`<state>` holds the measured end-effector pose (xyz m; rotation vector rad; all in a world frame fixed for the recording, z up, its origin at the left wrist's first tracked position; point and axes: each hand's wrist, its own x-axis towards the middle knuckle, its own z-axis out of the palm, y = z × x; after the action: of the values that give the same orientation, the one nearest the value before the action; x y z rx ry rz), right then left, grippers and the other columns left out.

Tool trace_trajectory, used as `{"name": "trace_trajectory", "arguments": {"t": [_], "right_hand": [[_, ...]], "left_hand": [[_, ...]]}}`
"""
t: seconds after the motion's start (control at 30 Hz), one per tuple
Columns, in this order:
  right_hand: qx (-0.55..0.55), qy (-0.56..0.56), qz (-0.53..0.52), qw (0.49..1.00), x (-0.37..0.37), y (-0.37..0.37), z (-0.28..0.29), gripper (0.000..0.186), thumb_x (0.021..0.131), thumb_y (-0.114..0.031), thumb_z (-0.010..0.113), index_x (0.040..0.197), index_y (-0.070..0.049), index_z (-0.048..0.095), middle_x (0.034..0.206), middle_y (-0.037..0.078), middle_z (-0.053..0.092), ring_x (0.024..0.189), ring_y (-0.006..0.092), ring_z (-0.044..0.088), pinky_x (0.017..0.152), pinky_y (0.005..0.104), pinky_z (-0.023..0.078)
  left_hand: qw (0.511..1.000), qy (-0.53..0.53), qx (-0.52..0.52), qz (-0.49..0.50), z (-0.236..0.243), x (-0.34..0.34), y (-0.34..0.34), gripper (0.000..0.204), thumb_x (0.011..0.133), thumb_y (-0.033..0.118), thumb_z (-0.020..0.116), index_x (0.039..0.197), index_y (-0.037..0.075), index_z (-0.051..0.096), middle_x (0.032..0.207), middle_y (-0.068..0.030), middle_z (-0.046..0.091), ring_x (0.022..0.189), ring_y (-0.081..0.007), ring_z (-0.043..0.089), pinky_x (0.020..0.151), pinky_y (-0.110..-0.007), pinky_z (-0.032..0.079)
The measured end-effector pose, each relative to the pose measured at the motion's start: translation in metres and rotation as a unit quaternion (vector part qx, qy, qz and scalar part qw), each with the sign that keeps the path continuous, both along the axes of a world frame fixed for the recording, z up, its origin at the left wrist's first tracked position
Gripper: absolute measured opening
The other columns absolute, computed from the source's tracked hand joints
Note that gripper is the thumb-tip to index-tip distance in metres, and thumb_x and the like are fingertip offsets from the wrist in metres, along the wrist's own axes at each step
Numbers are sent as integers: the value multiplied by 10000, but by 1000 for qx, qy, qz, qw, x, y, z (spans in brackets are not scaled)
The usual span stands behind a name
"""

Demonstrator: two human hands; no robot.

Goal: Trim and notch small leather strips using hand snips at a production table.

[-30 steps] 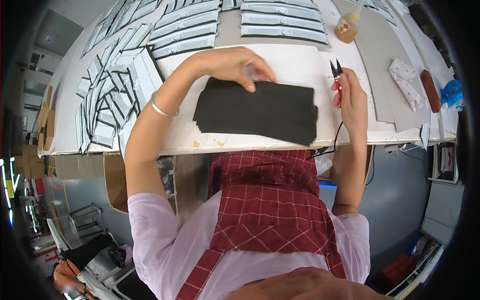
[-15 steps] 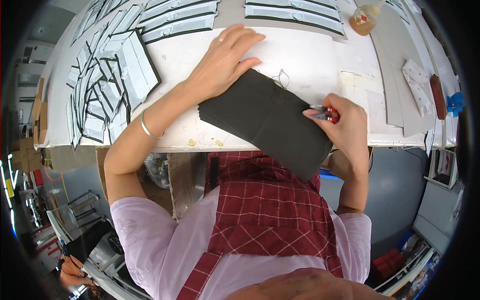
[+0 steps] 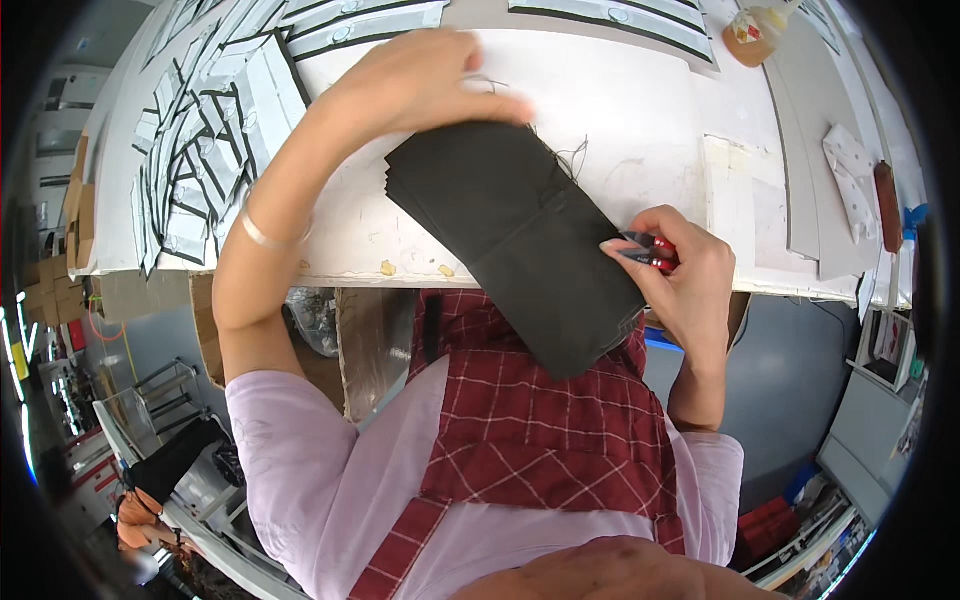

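A stack of black fabric pieces [image 3: 520, 230] lies slantwise over the table's front edge, its lower end hanging against my apron. Loose dark threads [image 3: 572, 158] stick out along the stack's upper right edge. My left hand [image 3: 425, 85], smeared by motion, is at the stack's far left end. Its thumb is stretched out, apart from the fingers. Beside the right edge of the stack, my right hand [image 3: 690, 260] is closed around small red-handled thread snips [image 3: 652, 252]. The grey blades point left, over the fabric.
Many white panels with black edging [image 3: 215, 150] lie heaped at the left, with neat rows [image 3: 370, 25] farther back. A bottle of amber liquid [image 3: 752, 38] stands at the far right. Grey boards [image 3: 800, 150] and a white dotted piece [image 3: 850, 180] lie at the right.
My left hand has moved up and to the left. The black stack has turned steeper, its lower end shifting left over my apron. My right hand still holds the snips, slightly lower.
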<state>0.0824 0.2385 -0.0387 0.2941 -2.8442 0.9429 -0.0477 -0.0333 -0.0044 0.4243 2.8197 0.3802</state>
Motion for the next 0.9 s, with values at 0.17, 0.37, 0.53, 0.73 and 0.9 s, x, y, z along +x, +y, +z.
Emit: {"name": "trace_trajectory", "arguments": {"t": [0.17, 0.37, 0.53, 0.73, 0.9], "right_hand": [[-29, 0, 53, 998, -8, -10, -2, 359, 766, -382, 854, 799, -77, 668, 580, 49, 607, 489, 199, 594, 484, 305, 433], [-125, -86, 82, 985, -25, -11, 3, 318, 841, -331, 803, 904, -33, 711, 592, 59, 612, 498, 155, 565, 514, 281, 424], [-262, -170, 122, 942, -57, -1, 6, 348, 919, -319, 736, 868, 20, 685, 602, 6, 479, 611, 64, 400, 575, 232, 363], [-297, -229, 136, 917, -69, 2, -2, 352, 888, -258, 779, 788, 38, 616, 591, -8, 409, 589, 85, 385, 554, 262, 360], [-65, -139, 94, 984, -63, -6, 4, 298, 823, -210, 839, 916, 21, 675, 676, -20, 485, 638, 77, 384, 577, 252, 361]], "left_hand": [[998, -10, 61, -24, -21, 30, -35, 613, 702, 547, 863, 886, 11, 631, 852, -135, 632, 802, -266, 601, 715, -373, 492], [941, 5, 340, -1, -24, 32, -23, 290, 902, 182, 774, 878, 50, 516, 759, 49, 459, 718, -52, 419, 624, -223, 375], [918, 106, 378, -59, 27, 9, 7, 145, 941, 92, 704, 1009, 42, 586, 789, 44, 601, 710, -12, 531, 628, -183, 429], [942, -14, 334, 15, 56, -10, 36, 267, 844, 90, 750, 1043, 4, 594, 1037, -188, 630, 995, -321, 603, 871, -410, 480], [905, 341, 240, -89, 13, 4, 43, 302, 865, 60, 702, 1125, -12, 565, 1054, -163, 633, 1006, -304, 610, 827, -376, 503]]}}
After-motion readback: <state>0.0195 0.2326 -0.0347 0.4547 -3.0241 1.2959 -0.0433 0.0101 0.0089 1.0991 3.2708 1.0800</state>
